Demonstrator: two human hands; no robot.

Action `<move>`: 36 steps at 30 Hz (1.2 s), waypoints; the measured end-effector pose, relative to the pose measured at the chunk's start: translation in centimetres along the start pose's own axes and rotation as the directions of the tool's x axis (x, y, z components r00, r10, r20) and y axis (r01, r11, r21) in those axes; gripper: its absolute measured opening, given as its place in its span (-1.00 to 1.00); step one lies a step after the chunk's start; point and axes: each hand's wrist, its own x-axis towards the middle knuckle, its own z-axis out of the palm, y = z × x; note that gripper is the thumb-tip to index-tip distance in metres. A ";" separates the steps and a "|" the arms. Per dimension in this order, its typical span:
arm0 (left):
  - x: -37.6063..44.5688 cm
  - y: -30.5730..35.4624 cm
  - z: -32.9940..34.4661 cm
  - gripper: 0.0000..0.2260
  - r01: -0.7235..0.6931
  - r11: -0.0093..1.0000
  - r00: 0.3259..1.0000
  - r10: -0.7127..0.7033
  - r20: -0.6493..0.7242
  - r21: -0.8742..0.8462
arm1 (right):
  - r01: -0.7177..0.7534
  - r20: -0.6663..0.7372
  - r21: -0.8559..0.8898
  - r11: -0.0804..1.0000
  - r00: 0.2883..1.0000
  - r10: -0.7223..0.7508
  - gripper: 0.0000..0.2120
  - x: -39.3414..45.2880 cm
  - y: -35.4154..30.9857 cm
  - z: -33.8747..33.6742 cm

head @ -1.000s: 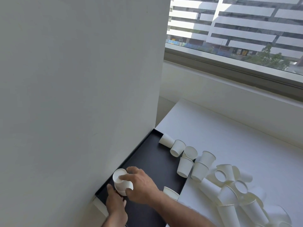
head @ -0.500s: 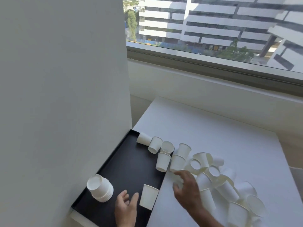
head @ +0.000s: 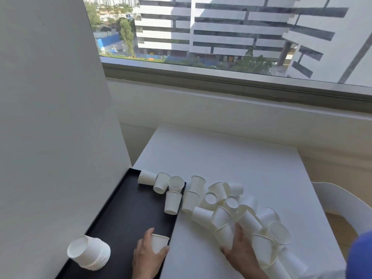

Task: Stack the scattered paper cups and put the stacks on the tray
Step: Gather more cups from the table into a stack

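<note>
From our head-worn camera, looking down, a flat black rectangular tray (head: 120,220) sits at the left edge of a white square table (head: 231,164), against a white wall panel (head: 50,117). At the near left corner of the tray rests a short stack of nested white paper cups (head: 88,251), tipped on its side. Four loose white paper cups (head: 163,188) cluster at the tray's far right corner, some upright and some lying. Just right of the tray, on the table, sprawls a dense heap of scattered white paper cups (head: 237,210), most lying on their sides and touching one another. Our left hand (head: 146,258) curls around a single upright white paper cup (head: 159,243) at the tray's near right edge, thumb and fingers loosely wrapped on it. Our right hand (head: 240,251) lies spread over the near side of the heap, fingers closing around a tilted cup (head: 225,236); we cannot tell whether it grips firmly yet. To do this step well, we judge it best to pinch the cup lightly near the rim, turn its mouth up, and drop it straight into the held cup without crushing the thin paper.
</note>
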 end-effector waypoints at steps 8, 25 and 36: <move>-0.7 3.5 0.5 -0.29 -0.185 0.961 0.975 0.153 -0.161 -0.207 | -0.054 0.057 0.045 0.998 0.997 0.052 -0.01 -1.4 0.6 -0.2; -4.2 8.9 4.2 -0.29 -0.516 0.806 0.815 0.566 0.122 -0.290 | 0.243 -0.117 0.444 0.862 0.970 -0.214 -0.38 -5.1 -2.5 0.8; -2.4 7.0 3.3 -0.36 -0.327 0.878 0.919 0.382 0.099 -0.349 | 0.129 0.132 0.466 0.875 0.968 -0.213 -0.25 -2.6 -4.1 0.5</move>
